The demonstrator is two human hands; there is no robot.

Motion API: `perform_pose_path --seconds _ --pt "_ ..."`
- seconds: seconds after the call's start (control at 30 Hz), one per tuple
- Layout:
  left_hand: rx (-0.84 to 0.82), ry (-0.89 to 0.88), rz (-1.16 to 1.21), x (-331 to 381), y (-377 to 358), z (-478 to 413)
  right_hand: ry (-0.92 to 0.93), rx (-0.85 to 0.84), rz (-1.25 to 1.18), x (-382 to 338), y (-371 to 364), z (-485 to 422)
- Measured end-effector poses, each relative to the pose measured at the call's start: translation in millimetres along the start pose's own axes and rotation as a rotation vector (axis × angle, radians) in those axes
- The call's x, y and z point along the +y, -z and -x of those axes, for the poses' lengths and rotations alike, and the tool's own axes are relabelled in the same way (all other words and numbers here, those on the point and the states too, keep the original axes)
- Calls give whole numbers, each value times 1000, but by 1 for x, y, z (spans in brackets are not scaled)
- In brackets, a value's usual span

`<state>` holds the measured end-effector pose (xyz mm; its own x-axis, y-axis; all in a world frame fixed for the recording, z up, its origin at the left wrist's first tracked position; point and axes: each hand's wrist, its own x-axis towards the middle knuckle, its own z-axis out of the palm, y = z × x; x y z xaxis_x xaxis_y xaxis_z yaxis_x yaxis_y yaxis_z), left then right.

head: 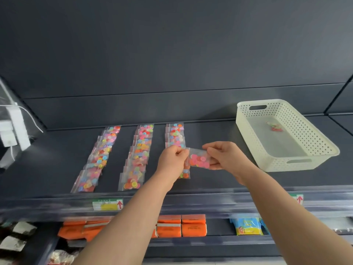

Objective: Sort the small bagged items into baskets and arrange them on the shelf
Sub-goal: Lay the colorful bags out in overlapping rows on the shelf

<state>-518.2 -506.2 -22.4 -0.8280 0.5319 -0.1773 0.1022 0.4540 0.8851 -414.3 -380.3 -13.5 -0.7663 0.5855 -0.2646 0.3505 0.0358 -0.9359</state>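
Dark shelf (210, 134), cream basket (324, 143) with one packet (275, 127) inside; left hand (172, 160), right hand (226, 155) tight on button bag (199, 161)

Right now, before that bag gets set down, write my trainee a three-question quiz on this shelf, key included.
1. True or false: the white basket is piled full of bags.
2. How many rows of button bags lie on the shelf? A) two B) three C) five
3. Fill the gap: the bag of pink buttons is pinched by ___ hand(s).
Key: 1. False; only one small item lies in it. 2. B. 3. Both: the left hand and the right hand.
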Motion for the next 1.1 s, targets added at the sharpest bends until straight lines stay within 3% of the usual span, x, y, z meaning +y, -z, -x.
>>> perform_pose_path --seconds 0.17,0.33,0.5,1.1 --pt "8 21 -63 -20 21 1 42 78 121 5 -26 -2" --pt "-1 50 -72 -36 42 5 37 33 199 0 -44 1" --pt "-43 36 -266 -48 46 7 40 98 407 10 -56 3" --pt "0 -14 -575 -53 40 -2 150 232 621 24 -59 0"
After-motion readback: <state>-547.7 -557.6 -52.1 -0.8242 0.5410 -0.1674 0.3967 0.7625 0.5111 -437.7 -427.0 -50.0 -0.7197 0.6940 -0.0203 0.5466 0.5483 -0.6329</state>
